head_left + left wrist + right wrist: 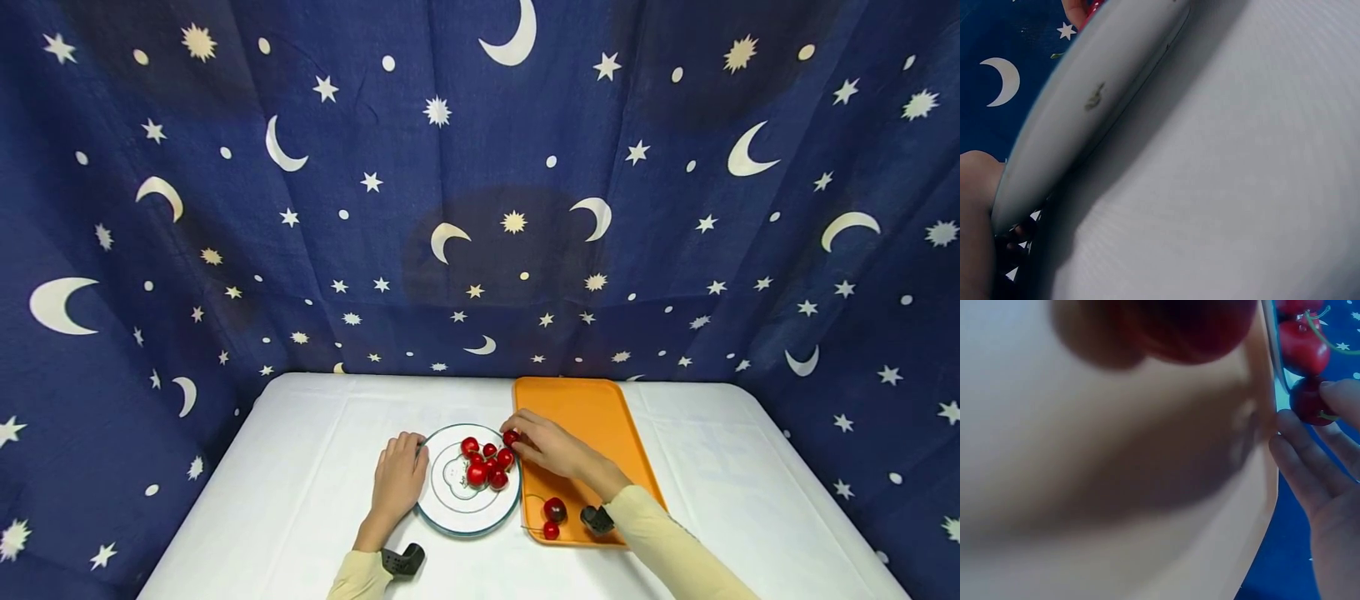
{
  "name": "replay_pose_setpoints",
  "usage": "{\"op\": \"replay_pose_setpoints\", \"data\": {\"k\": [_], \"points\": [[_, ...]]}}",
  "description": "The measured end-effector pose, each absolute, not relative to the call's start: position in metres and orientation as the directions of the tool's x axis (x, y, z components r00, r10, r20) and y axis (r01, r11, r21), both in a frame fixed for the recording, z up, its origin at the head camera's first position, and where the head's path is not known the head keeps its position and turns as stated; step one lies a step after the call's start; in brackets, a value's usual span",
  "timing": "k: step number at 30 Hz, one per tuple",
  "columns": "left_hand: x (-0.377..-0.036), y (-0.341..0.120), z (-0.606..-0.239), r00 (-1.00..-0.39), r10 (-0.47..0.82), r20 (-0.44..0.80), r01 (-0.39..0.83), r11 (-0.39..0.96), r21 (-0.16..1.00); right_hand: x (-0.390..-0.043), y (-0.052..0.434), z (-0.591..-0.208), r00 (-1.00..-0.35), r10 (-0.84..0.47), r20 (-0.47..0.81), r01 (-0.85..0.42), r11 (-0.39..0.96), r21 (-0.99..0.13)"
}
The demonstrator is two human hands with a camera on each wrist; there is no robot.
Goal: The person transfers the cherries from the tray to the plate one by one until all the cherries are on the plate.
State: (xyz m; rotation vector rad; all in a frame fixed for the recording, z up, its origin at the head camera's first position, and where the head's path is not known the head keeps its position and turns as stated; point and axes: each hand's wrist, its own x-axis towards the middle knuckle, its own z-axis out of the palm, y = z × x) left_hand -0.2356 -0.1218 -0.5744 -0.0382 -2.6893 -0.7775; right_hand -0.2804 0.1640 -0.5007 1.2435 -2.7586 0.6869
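My left hand (401, 471) grips the left rim of a white plate (450, 521) with a dark green edge; in the left wrist view the thumb lies over the rim and fingers sit beneath it. Several red cherries (477, 473) are heaped on the plate's right half. At the plate's right rim, my right hand (551, 446) pinches one dark red cherry (1310, 401) between thumb and fingers. The orange tray (577, 408) lies under that hand, and two cherries (554, 509) with stems rest near its front left corner.
A white cloth covers the table (300, 467). Behind and at both sides hangs a blue curtain (480, 167) with moons and stars. The plate stands close against the tray's left edge. Each wrist wears a black camera (403, 560).
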Motion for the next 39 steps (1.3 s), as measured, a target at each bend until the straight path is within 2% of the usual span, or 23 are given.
{"op": "replay_pose_setpoints", "data": {"k": [9,21,27,39], "points": [[-0.235,-0.123,-0.570,-0.935,-0.064,0.349,0.133,0.849,0.511,-0.280,0.159,-0.499,-0.690,-0.692,0.211,-0.708,0.586,-0.394],[-0.237,-0.121,-0.571,-0.937,-0.059,0.345,0.139,0.841,0.522,-0.281,0.152,-0.500,-0.694,-0.707,0.139,-0.701,0.619,-0.354],[-0.236,-0.121,-0.569,-0.931,-0.062,0.359,0.140,0.850,0.508,-0.280,0.153,-0.500,-0.697,-0.707,0.119,-0.691,0.619,-0.373],[-0.235,-0.123,-0.574,-0.927,-0.056,0.372,0.150,0.851,0.503,-0.273,0.169,-0.503,-0.738,-0.647,0.193,-0.664,0.644,-0.381]]}}
